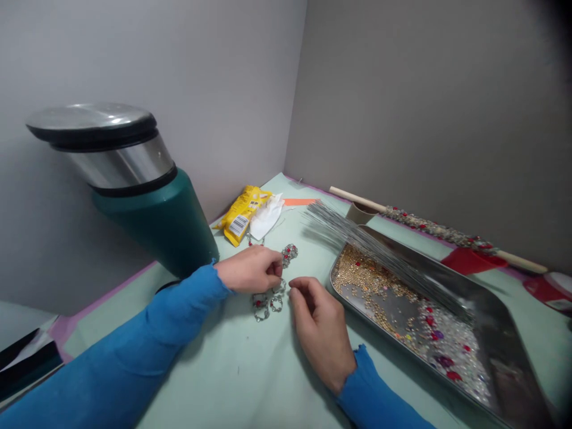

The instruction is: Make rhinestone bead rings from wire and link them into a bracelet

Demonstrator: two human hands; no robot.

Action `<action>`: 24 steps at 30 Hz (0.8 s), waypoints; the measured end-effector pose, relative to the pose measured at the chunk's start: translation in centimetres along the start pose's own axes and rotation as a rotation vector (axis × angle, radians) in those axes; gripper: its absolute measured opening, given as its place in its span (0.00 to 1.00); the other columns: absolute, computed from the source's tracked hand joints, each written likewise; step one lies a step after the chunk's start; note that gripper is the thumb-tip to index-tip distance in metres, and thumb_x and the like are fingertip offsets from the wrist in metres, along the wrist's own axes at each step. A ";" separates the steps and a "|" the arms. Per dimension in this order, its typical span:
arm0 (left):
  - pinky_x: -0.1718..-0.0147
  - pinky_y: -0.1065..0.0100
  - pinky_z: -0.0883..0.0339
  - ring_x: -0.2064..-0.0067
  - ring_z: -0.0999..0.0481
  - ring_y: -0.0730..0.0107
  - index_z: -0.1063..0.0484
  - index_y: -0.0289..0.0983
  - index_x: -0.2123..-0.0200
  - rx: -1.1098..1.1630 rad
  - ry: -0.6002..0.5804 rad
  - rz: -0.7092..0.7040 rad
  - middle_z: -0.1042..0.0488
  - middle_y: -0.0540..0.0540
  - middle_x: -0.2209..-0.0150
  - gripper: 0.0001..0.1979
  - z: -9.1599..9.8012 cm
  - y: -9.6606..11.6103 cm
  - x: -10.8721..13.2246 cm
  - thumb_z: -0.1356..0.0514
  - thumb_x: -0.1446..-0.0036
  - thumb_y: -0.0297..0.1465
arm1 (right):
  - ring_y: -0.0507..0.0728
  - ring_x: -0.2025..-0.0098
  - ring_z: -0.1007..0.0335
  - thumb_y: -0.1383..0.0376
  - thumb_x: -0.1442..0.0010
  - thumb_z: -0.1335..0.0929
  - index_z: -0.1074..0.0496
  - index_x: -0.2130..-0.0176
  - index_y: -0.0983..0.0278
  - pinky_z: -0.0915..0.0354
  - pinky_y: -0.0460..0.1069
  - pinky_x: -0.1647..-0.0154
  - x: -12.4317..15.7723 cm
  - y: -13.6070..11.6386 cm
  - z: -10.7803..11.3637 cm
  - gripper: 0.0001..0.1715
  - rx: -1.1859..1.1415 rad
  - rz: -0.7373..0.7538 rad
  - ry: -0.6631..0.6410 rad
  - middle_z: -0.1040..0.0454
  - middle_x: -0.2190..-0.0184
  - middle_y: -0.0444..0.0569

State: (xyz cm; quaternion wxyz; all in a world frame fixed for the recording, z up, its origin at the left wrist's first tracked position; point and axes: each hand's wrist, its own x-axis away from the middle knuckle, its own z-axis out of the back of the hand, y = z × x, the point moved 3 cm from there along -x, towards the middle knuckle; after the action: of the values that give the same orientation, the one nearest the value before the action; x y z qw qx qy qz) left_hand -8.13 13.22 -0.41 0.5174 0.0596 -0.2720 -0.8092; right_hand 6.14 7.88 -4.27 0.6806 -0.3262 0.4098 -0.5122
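Observation:
A beaded wire ornament [273, 285] of clear and red stones lies on the pale green table [232, 369]. My left hand [250, 269] rests on the table with its fingers curled together, pinching the ornament near its upper part. My right hand [319, 328] lies just right of it, fingers bent inward, fingertips touching the ornament's lower loops. Both arms wear blue sleeves.
A metal tray [487, 333] of gold beads and coloured stones sits at right, with a bundle of thin wires [357, 241] lying across it. A green flask with a steel lid [134, 185] stands at left. A yellow packet [242, 214], white tissue and a beaded stick [429, 225] lie farther back.

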 end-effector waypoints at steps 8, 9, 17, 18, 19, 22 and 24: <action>0.82 0.75 0.41 0.81 0.32 0.74 0.34 0.37 0.68 0.387 -0.046 0.114 0.33 0.54 0.82 0.09 -0.4 -0.2 0.0 0.44 0.52 0.35 | 0.50 0.77 0.40 0.61 0.38 0.40 0.34 0.68 0.63 0.45 0.46 0.75 -0.1 0.4 -0.2 0.11 -0.090 -0.121 -0.070 0.35 0.79 0.41; 0.82 0.75 0.40 0.81 0.32 0.74 0.34 0.37 0.68 0.408 -0.039 0.121 0.33 0.54 0.81 0.09 -0.5 -0.3 -0.1 0.43 0.52 0.35 | 0.50 0.78 0.41 0.60 0.38 0.39 0.34 0.68 0.63 0.45 0.46 0.76 -0.1 0.4 -0.2 0.11 -0.118 -0.134 -0.073 0.36 0.79 0.40; 0.81 0.73 0.39 0.83 0.33 0.74 0.30 0.35 0.69 0.576 -0.155 0.086 0.33 0.53 0.85 0.11 -0.8 -0.1 -0.2 0.45 0.47 0.37 | 0.47 0.83 0.44 0.62 0.43 0.35 0.35 0.69 0.65 0.47 0.43 0.82 -1.0 0.3 0.1 0.07 -0.384 -0.345 -0.110 0.37 0.83 0.37; 0.81 0.73 0.38 0.83 0.33 0.74 0.31 0.34 0.70 0.616 -0.171 0.089 0.32 0.53 0.85 0.11 -0.7 0.0 -0.2 0.45 0.46 0.37 | 0.47 0.84 0.44 0.62 0.44 0.35 0.35 0.69 0.65 0.47 0.43 0.83 -1.0 0.3 0.1 0.07 -0.398 -0.356 -0.108 0.37 0.83 0.37; 0.81 0.72 0.38 0.83 0.33 0.75 0.31 0.34 0.71 0.659 -0.183 0.097 0.32 0.52 0.85 0.12 -0.7 -0.1 -0.2 0.46 0.45 0.37 | 0.47 0.84 0.45 0.62 0.44 0.35 0.35 0.69 0.65 0.48 0.43 0.83 -1.1 0.2 0.2 0.07 -0.407 -0.365 -0.104 0.38 0.84 0.37; 0.81 0.72 0.37 0.84 0.33 0.75 0.31 0.33 0.72 0.775 -0.205 0.123 0.31 0.52 0.85 0.12 -0.8 -0.2 -0.2 0.45 0.45 0.37 | 0.47 0.86 0.47 0.61 0.43 0.35 0.34 0.68 0.64 0.51 0.43 0.86 -1.0 0.3 0.1 0.08 -0.446 -0.393 -0.104 0.38 0.86 0.37; 0.79 0.72 0.35 0.83 0.31 0.75 0.31 0.32 0.71 0.828 -0.218 0.127 0.30 0.51 0.85 0.11 -0.8 -0.2 -0.2 0.43 0.45 0.36 | 0.47 0.87 0.48 0.60 0.43 0.35 0.34 0.67 0.64 0.52 0.43 0.86 -1.0 0.4 0.1 0.09 -0.473 -0.407 -0.109 0.37 0.86 0.37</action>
State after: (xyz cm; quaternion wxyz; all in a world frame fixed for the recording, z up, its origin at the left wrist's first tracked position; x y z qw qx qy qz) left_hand -7.89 13.15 -1.24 0.4668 0.1594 -0.6297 -0.6001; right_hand 6.28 8.93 -4.39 0.4903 -0.5776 0.4070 -0.5102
